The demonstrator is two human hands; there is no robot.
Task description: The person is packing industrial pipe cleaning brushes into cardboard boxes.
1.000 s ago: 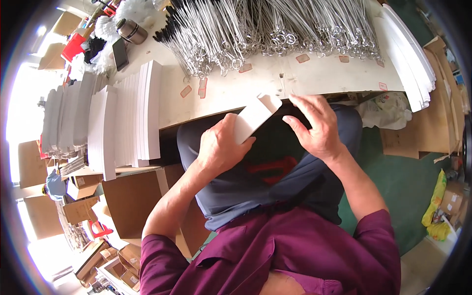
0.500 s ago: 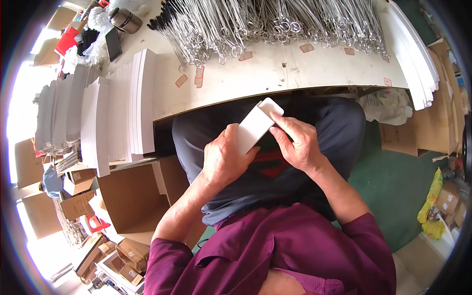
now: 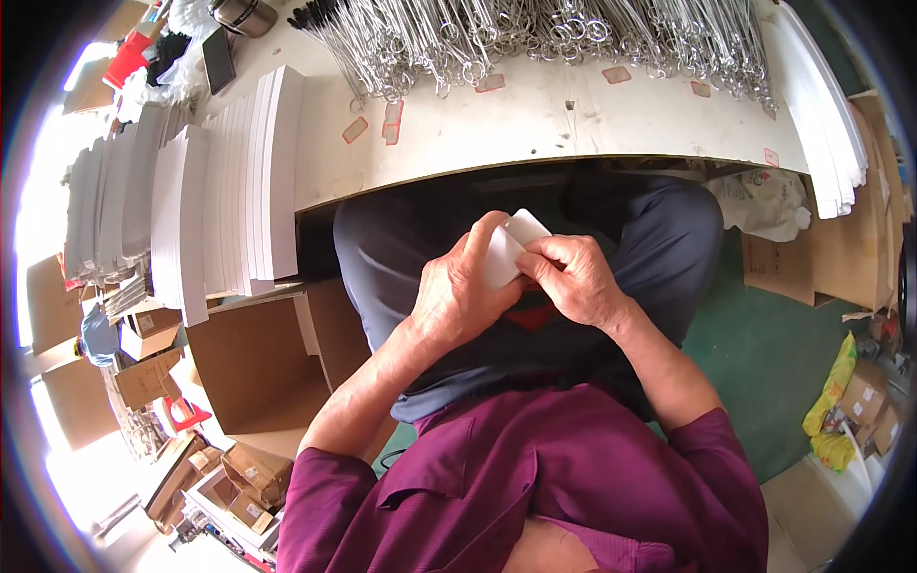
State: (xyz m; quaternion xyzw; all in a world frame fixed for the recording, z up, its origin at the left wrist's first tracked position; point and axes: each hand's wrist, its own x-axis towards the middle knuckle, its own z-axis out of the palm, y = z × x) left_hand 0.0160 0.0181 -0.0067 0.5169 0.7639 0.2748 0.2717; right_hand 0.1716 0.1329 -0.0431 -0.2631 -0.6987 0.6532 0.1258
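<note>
Above my lap I hold a narrow white cardboard box (image 3: pixel 501 260), tilted with its far end to the right. My left hand (image 3: pixel 465 291) is wrapped round the box's left side and hides much of it. At the far end a rounded flap (image 3: pixel 527 225) sticks out. My right hand (image 3: pixel 578 279) pinches the box's right edge just below this flap, thumb and forefinger together. The inside of the box cannot be seen.
On the table (image 3: pixel 449 148) lies a wide pile of wire-handled brushes (image 3: pixel 535 38) with ring ends. Stacks of flat white boxes (image 3: pixel 229 201) stand left, more white pieces (image 3: pixel 821 115) at right. A large open carton (image 3: pixel 253 368) is beside my left leg. A phone (image 3: pixel 219 60) and flask (image 3: pixel 243 16) lie back left.
My left hand has shifted up and right round the box, covering more of it. My right thumb and forefinger have closed on its edge below the flap. The whole view has shifted slightly.
</note>
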